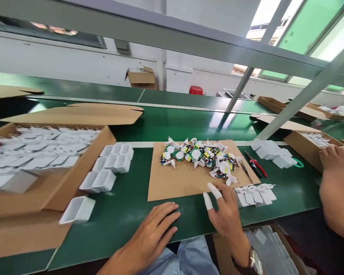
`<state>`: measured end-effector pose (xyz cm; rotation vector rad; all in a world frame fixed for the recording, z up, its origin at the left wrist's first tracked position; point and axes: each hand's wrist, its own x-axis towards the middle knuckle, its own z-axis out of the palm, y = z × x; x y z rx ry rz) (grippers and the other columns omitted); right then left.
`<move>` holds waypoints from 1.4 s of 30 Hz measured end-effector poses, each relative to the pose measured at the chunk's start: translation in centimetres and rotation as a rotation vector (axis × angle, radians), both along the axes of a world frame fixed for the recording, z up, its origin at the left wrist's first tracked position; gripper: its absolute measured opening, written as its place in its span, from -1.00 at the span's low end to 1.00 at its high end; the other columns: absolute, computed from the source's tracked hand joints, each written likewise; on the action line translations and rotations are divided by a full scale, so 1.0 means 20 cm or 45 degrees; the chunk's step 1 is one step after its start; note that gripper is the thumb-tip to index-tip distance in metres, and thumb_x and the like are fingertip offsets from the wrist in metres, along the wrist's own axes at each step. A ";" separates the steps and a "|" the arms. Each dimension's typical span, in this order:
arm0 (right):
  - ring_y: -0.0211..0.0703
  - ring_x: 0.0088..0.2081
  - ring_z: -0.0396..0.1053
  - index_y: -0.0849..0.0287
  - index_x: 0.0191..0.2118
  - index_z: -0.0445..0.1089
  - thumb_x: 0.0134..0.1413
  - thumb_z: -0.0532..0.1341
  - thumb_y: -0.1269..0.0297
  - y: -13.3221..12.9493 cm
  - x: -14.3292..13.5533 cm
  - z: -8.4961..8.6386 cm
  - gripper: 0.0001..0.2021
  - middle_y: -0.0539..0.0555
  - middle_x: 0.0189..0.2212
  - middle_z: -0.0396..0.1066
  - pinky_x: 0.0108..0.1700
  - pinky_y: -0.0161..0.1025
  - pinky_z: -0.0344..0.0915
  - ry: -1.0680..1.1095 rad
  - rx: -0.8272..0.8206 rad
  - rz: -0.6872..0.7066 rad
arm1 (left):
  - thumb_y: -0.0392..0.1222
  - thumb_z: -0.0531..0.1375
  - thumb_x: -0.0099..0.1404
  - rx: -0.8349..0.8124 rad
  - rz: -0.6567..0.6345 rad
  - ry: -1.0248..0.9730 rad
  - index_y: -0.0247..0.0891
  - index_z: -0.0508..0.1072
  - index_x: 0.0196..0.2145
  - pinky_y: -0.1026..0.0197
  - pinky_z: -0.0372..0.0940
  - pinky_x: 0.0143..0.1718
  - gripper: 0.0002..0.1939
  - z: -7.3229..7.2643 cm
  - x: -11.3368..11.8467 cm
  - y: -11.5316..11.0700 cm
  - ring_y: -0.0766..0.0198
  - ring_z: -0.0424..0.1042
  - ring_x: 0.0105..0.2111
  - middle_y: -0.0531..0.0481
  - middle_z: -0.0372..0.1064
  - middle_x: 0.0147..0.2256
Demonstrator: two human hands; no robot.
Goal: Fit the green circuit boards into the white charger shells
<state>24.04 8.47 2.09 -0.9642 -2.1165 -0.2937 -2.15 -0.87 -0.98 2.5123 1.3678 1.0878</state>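
Observation:
My left hand (153, 233) lies on the green table with its fingers spread and nothing in it. My right hand (225, 210), with white covers on two fingers and a watch at the wrist, hovers near the front edge of a cardboard sheet (172, 187), fingers apart and empty. A heap of small circuit boards (203, 154) with white plug parts lies on that sheet. Beside my right hand is a row of white flat parts with pins (255, 194). Red-handled pliers (256, 164) rest at the sheet's right side, next to a thin dark tool (245, 170).
White box-shaped housings (103, 180) stand at left, beside a large carton (54, 191) of white parts. More white housings (272, 152) lie at right, near a green ring (298, 163). Another person's hand (336, 160) is by the right carton. A metal frame (243, 86) crosses above.

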 end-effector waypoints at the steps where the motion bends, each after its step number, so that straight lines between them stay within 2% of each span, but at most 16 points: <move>1: 0.20 0.10 0.44 0.21 0.18 0.38 0.40 0.18 0.51 0.05 -0.04 0.00 -0.69 0.33 0.07 0.47 0.06 0.15 0.50 -0.058 -0.016 0.032 | -0.27 0.11 0.62 0.021 0.017 0.018 -0.25 0.47 0.21 0.10 0.49 0.21 -0.71 0.02 -0.02 -0.02 0.07 0.51 0.23 -0.23 0.53 0.18; 3: 0.23 0.16 0.41 0.21 0.20 0.36 0.40 0.16 0.50 0.14 -0.12 0.01 -0.67 0.34 0.12 0.47 0.11 0.19 0.50 -0.140 -0.044 0.099 | -0.32 0.12 0.61 0.087 0.094 0.064 -0.28 0.47 0.22 0.09 0.48 0.22 -0.70 0.07 -0.09 -0.07 0.06 0.48 0.25 -0.24 0.52 0.19; 5: 0.23 0.19 0.40 0.20 0.18 0.36 0.36 0.16 0.53 0.22 -0.19 0.03 -0.67 0.34 0.14 0.46 0.14 0.21 0.49 -0.197 -0.072 0.161 | -0.36 0.15 0.58 0.177 0.240 0.127 -0.29 0.46 0.22 0.07 0.46 0.21 -0.69 0.11 -0.19 -0.12 0.03 0.47 0.26 -0.25 0.51 0.18; 7: 0.25 0.24 0.37 0.19 0.12 0.39 0.31 0.16 0.55 0.30 -0.27 0.04 -0.67 0.34 0.19 0.45 0.18 0.23 0.47 -0.309 -0.111 0.200 | -0.39 0.19 0.55 0.278 0.443 0.203 -0.29 0.46 0.21 0.01 0.46 0.20 -0.67 0.15 -0.32 -0.17 0.00 0.49 0.21 -0.25 0.51 0.16; 10: 0.22 0.24 0.37 0.15 0.03 0.42 0.26 0.19 0.53 0.40 -0.41 0.04 -0.72 0.31 0.22 0.44 0.20 0.17 0.44 -0.554 -0.195 0.204 | -0.36 0.30 0.49 0.432 0.785 0.342 -0.25 0.48 0.16 -0.12 0.48 0.10 -0.68 0.19 -0.53 -0.24 -0.07 0.56 0.03 -0.24 0.54 0.05; 13: 0.14 0.04 0.46 0.13 -0.08 0.42 0.22 0.25 0.51 0.50 -0.56 0.01 -0.80 0.26 0.04 0.54 0.04 0.01 0.46 -0.652 -0.235 0.206 | -0.24 0.33 0.49 0.494 1.033 0.500 -0.25 0.50 0.06 -0.12 0.50 -0.07 -0.77 0.18 -0.67 -0.31 -0.09 0.56 -0.12 -0.25 0.51 -0.07; 16: 0.09 -0.15 0.45 0.10 -0.23 0.37 0.08 0.28 0.58 0.58 -0.68 0.00 -0.77 0.18 -0.22 0.54 -0.20 -0.11 0.39 -0.663 -0.232 0.227 | -0.19 0.23 0.56 0.419 1.106 0.571 -0.27 0.49 0.00 -0.03 0.50 -0.16 -0.86 0.14 -0.72 -0.35 -0.01 0.54 -0.18 -0.25 0.47 -0.08; 19: 0.05 -0.20 0.42 0.05 -0.30 0.31 0.06 0.25 0.59 0.62 -0.72 0.01 -0.75 0.11 -0.32 0.48 -0.26 -0.15 0.31 -0.632 -0.204 0.272 | -0.24 0.12 0.60 0.334 1.111 0.530 -0.25 0.47 -0.09 0.06 0.51 -0.19 -0.87 0.09 -0.72 -0.36 0.04 0.55 -0.16 -0.21 0.47 -0.07; 21: 0.04 -0.18 0.41 0.04 -0.30 0.30 0.12 0.21 0.55 0.62 -0.69 0.03 -0.79 0.10 -0.30 0.47 -0.25 -0.16 0.30 -0.596 -0.182 0.306 | -0.27 0.10 0.60 0.292 1.089 0.434 -0.23 0.45 -0.14 0.10 0.52 -0.21 -0.85 0.07 -0.71 -0.36 0.06 0.55 -0.15 -0.20 0.47 -0.06; 24: 0.05 -0.18 0.42 0.05 -0.28 0.32 0.16 0.18 0.50 0.54 -0.57 0.02 -0.84 0.12 -0.28 0.48 -0.24 -0.14 0.30 -0.513 -0.098 0.355 | -0.23 0.13 0.60 0.202 0.969 0.241 -0.22 0.45 -0.18 0.11 0.55 -0.14 -0.86 0.07 -0.68 -0.36 0.07 0.56 -0.06 -0.22 0.47 0.05; 27: 0.06 -0.25 0.43 0.06 -0.24 0.33 0.21 0.15 0.47 0.39 -0.41 -0.02 -0.86 0.12 -0.32 0.47 -0.26 -0.10 0.33 -0.411 -0.030 0.414 | -0.20 0.16 0.59 0.086 0.827 0.104 -0.21 0.45 -0.21 0.11 0.57 -0.04 -0.84 0.07 -0.64 -0.36 0.06 0.58 0.05 -0.25 0.43 0.19; 31: -0.08 -0.38 0.47 0.08 0.00 0.37 0.36 0.12 0.43 0.17 -0.25 -0.04 -0.81 0.09 -0.24 0.52 -0.35 -0.17 0.41 -0.308 -0.331 0.544 | -0.18 0.17 0.59 -0.093 0.652 -0.014 -0.20 0.44 -0.25 0.17 0.56 -0.02 -0.81 0.06 -0.56 -0.32 0.13 0.63 0.00 -0.23 0.40 0.27; 33: -0.13 -0.39 0.49 0.08 0.13 0.36 0.42 0.13 0.39 0.12 -0.19 -0.02 -0.75 0.10 -0.15 0.55 -0.36 -0.20 0.43 -0.272 -0.453 0.526 | -0.16 0.19 0.58 -0.135 0.580 -0.040 -0.19 0.45 -0.25 0.15 0.56 0.03 -0.82 0.06 -0.52 -0.27 0.13 0.63 0.01 -0.21 0.40 0.27; 37: -0.09 -0.36 0.54 0.10 0.14 0.40 0.43 0.18 0.33 0.13 -0.15 -0.01 -0.76 0.09 -0.21 0.57 -0.37 -0.19 0.40 -0.308 -0.415 0.292 | -0.15 0.22 0.56 -0.159 0.456 -0.060 -0.18 0.48 -0.09 0.08 0.54 0.13 -0.92 0.04 -0.42 -0.14 0.06 0.59 0.12 -0.21 0.41 0.27; 39: -0.03 -0.32 0.56 0.10 0.08 0.43 0.40 0.21 0.32 0.14 -0.18 -0.04 -0.80 0.08 -0.27 0.57 -0.34 -0.17 0.39 -0.392 -0.414 0.218 | -0.14 0.24 0.54 -0.144 0.414 -0.090 -0.17 0.46 0.09 0.03 0.52 0.19 -0.78 0.03 -0.37 -0.08 0.02 0.54 0.19 -0.23 0.40 0.28; 42: 0.04 -0.29 0.55 0.12 0.01 0.45 0.34 0.26 0.33 0.15 -0.28 -0.08 -0.83 0.09 -0.32 0.57 -0.26 -0.12 0.43 -0.464 -0.437 0.188 | -0.09 0.30 0.50 -0.170 0.399 -0.169 -0.13 0.32 0.34 -0.06 0.49 0.24 -0.47 0.01 -0.33 -0.03 -0.03 0.49 0.23 -0.23 0.42 0.26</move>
